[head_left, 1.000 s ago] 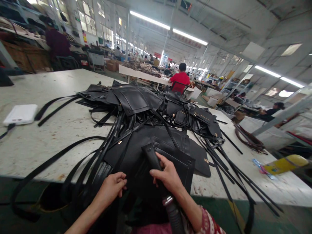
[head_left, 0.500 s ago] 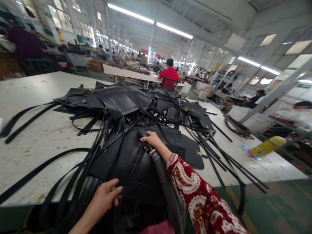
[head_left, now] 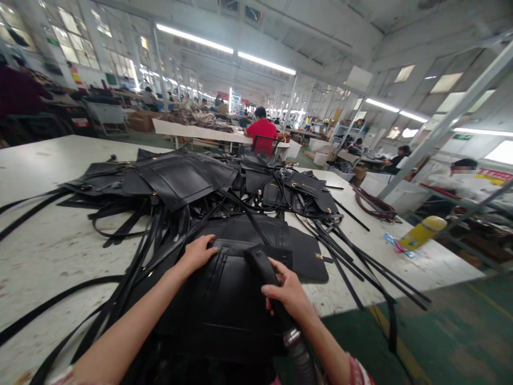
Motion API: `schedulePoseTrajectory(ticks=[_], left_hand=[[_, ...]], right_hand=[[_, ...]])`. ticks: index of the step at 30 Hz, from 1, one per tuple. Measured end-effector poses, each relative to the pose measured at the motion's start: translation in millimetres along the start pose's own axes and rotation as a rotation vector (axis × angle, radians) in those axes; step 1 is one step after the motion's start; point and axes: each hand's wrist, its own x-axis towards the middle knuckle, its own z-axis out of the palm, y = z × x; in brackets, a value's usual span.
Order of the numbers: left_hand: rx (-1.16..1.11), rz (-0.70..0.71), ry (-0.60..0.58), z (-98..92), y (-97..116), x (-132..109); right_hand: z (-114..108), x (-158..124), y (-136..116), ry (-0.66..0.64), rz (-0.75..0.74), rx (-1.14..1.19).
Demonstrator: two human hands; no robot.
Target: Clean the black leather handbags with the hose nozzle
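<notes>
A black leather bag panel (head_left: 224,299) with a stitched seam lies over the near table edge in front of me. My left hand (head_left: 200,254) pinches its upper edge, thumb on the near face; some fingertips are hidden behind it. In my right hand (head_left: 286,289) is a black vacuum hose nozzle (head_left: 260,262), its flat tip resting over the panel's upper right. A metal clamp joins it to a ribbed hose (head_left: 300,355) running down toward me. Behind the panel is a heap of black leather bag pieces (head_left: 188,179) with long straps (head_left: 352,246).
The white table (head_left: 44,256) has a yellow bottle (head_left: 425,232) and a coil of brown straps (head_left: 372,203) on its right side. A person in red (head_left: 262,133) sits at another table beyond. More people work farther off. Straps hang over the right table edge.
My left hand has moved up and forward onto the panel's upper edge. My right hand and the nozzle have shifted right and toward me. The camera view has turned right.
</notes>
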Motion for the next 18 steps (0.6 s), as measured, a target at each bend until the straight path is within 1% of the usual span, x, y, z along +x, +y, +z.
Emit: schedulePoseTrajectory(ticks=[2, 4, 6, 8, 11, 13, 15, 17, 18], left_hand=[[0.007, -0.035, -0.015, 14.3, -2.2, 14.5], [-0.002, -0.044, -0.019, 21.4, -7.5, 18.1], [-0.02, -0.025, -0.021, 22.8, -13.5, 16.4], [-0.033, -0.025, 0.003, 22.6, -18.2, 13.9], [-0.029, -0.057, 0.067, 25.9, -21.6, 12.0], [-0.015, -0.063, 0.081, 30.2, -23.0, 12.3], [-0.003, -0.04, 0.073, 33.4, -24.8, 13.7], [-0.001, 0.002, 0.051, 32.6, -25.5, 15.4], [-0.009, 0.031, 0.016, 30.2, -24.5, 16.0]], right_hand=[[-0.6, -17.9, 16.7, 0.039, 0.018, 0.036], [-6.1, -33.8, 27.4, 0.072, 0.023, 0.074], [-18.6, -44.7, 30.9, 0.114, 0.028, 0.109], [-37.5, -48.1, 29.5, 0.164, 0.035, 0.116], [-70.4, -37.9, 25.3, 0.226, 0.047, 0.129], [-88.3, -22.9, 23.3, 0.222, 0.07, 0.148], [-98.6, -4.7, 21.4, 0.193, 0.091, 0.149], [-100.8, 13.0, 18.5, 0.188, 0.079, 0.134], [-99.5, 20.2, 16.5, 0.2, 0.06, 0.129]])
